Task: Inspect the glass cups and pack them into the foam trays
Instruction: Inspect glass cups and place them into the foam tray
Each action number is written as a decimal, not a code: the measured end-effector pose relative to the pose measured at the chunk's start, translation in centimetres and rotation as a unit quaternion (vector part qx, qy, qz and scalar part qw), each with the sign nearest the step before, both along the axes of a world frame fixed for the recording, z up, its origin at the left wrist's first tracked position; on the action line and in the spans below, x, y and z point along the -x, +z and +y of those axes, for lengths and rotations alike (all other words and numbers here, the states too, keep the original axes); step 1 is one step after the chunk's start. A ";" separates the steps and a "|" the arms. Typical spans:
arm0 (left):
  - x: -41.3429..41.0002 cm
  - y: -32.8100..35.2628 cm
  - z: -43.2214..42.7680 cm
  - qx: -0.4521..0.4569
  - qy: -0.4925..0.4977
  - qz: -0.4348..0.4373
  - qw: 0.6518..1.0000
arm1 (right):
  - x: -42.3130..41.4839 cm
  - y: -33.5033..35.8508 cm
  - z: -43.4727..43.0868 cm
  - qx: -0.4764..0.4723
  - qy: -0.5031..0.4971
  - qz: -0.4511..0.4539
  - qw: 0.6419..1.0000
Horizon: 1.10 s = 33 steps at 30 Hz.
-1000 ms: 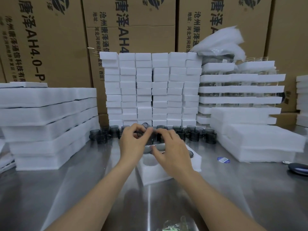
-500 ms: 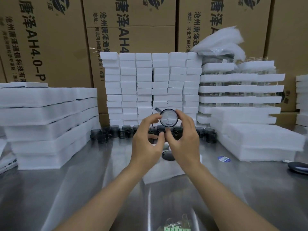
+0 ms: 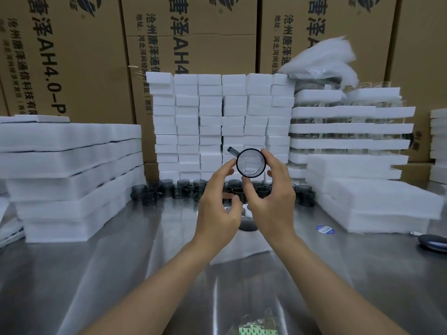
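Note:
My right hand [image 3: 271, 201] holds a dark-tinted glass cup [image 3: 250, 163] raised above the table, thumb under it and fingers on its right side. The rim faces me and the handle points up-left. My left hand [image 3: 217, 206] is just left of the cup with fingers spread; its index fingertip is at the cup's left edge. Below my hands lies a white foam tray [image 3: 232, 252] with one dark cup [image 3: 248, 224] seated in a hole. A row of several dark glass cups [image 3: 167, 189] stands on the steel table behind it.
Large foam trays are stacked at the left [image 3: 72, 165]. A wall of small foam blocks [image 3: 217, 117] stands behind the cups. Trays packed with glass [image 3: 350, 129] and foam sheets [image 3: 375, 204] fill the right. A blue sticker [image 3: 325, 229] and a dark object [image 3: 433, 241] lie at right.
Both hands rose from the foam tray, bringing a cup up to eye level. Since half a second ago the left hand's fingers have spread off the cup.

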<state>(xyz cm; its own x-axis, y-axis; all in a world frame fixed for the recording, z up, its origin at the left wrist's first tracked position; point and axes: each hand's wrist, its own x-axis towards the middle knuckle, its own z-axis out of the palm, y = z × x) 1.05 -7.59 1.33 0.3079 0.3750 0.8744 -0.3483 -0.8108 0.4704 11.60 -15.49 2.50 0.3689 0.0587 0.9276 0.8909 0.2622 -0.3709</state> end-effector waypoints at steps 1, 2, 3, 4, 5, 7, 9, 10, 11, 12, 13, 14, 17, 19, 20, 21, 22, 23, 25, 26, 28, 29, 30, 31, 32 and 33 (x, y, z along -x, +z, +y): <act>0.0 0.0 0.1 0.007 0.001 0.008 1.000 | 0.0 0.1 0.0 -0.001 0.006 0.001 1.000; 0.1 0.1 0.2 0.009 0.001 0.012 1.000 | 0.0 0.2 -0.1 0.000 0.015 0.004 1.000; 0.1 0.2 0.3 0.005 0.003 0.012 1.000 | 0.1 0.3 -0.1 0.001 0.027 0.010 1.000; 0.2 0.2 0.4 -0.003 0.009 0.010 1.000 | 0.2 0.4 -0.2 0.003 0.039 0.017 0.999; 0.2 0.3 0.5 -0.010 0.016 0.007 1.000 | 0.3 0.5 -0.2 0.004 0.048 0.027 0.998; 0.2 0.5 0.7 -0.010 0.028 0.007 1.000 | 0.7 0.7 -0.4 0.001 0.066 0.054 0.996; 0.3 0.7 0.9 -0.003 0.030 0.009 1.000 | 1.1 1.0 -0.6 0.003 0.099 0.091 0.991; 0.4 0.7 1.1 -0.006 0.024 0.010 1.000 | 1.3 1.1 -0.7 0.007 0.120 0.111 0.987; 0.4 0.7 1.1 -0.009 0.014 0.014 1.000 | 1.4 1.3 -0.9 0.012 0.143 0.130 0.981; 0.4 0.7 1.1 -0.011 0.001 0.019 1.000 | 1.4 1.4 -1.0 0.019 0.166 0.150 0.974; 0.5 0.7 1.1 -0.010 -0.011 0.023 1.000 | 1.4 1.6 -1.0 0.029 0.182 0.171 0.968; 0.4 0.7 1.1 -0.010 -0.018 0.025 0.999 | 1.4 1.8 -1.1 0.039 0.191 0.193 0.962; 0.3 0.6 1.3 -0.027 0.004 0.023 0.999 | 1.3 2.1 -1.1 0.066 0.207 0.268 0.938; 0.3 0.6 1.6 -0.049 0.034 0.026 0.998 | 1.2 2.4 -1.1 0.077 0.225 0.329 0.914; 0.4 0.6 1.7 -0.060 0.046 0.028 0.997 | 1.1 2.5 -1.3 0.084 0.235 0.354 0.901; 0.4 0.7 1.7 -0.067 0.053 0.029 0.996 | 1.0 2.6 -1.4 0.091 0.243 0.370 0.892; 0.4 0.8 1.6 -0.067 0.057 0.028 0.996 | 1.0 2.7 -1.5 0.096 0.249 0.376 0.887; 0.5 0.9 1.5 -0.062 0.059 0.024 0.996 | 1.0 2.7 -1.5 0.100 0.252 0.375 0.886; 0.4 1.0 1.5 -0.048 0.059 0.014 0.997 | 1.1 2.7 -1.5 0.105 0.261 0.367 0.886; 0.4 1.1 1.6 -0.047 0.062 0.010 0.997 | 1.2 2.7 -1.4 0.105 0.267 0.364 0.886; 0.4 1.2 1.8 -0.053 0.072 0.001 0.996 | 1.2 2.8 -1.4 0.107 0.280 0.353 0.886; 0.4 1.2 1.9 -0.055 0.077 -0.003 0.996 | 1.3 2.7 -1.5 0.110 0.284 0.343 0.888; 0.4 1.2 2.0 -0.056 0.079 -0.006 0.995 | 1.3 2.7 -1.5 0.116 0.285 0.331 0.892; 0.4 1.2 2.0 -0.057 0.082 -0.009 0.995 | 1.3 2.6 -1.5 0.123 0.286 0.316 0.896; 0.4 1.2 1.9 -0.060 0.084 -0.010 0.995 | 1.4 2.4 -1.3 0.128 0.290 0.301 0.900; 0.4 1.1 1.9 -0.063 0.088 -0.010 0.994 | 1.5 2.2 -1.2 0.132 0.296 0.290 0.901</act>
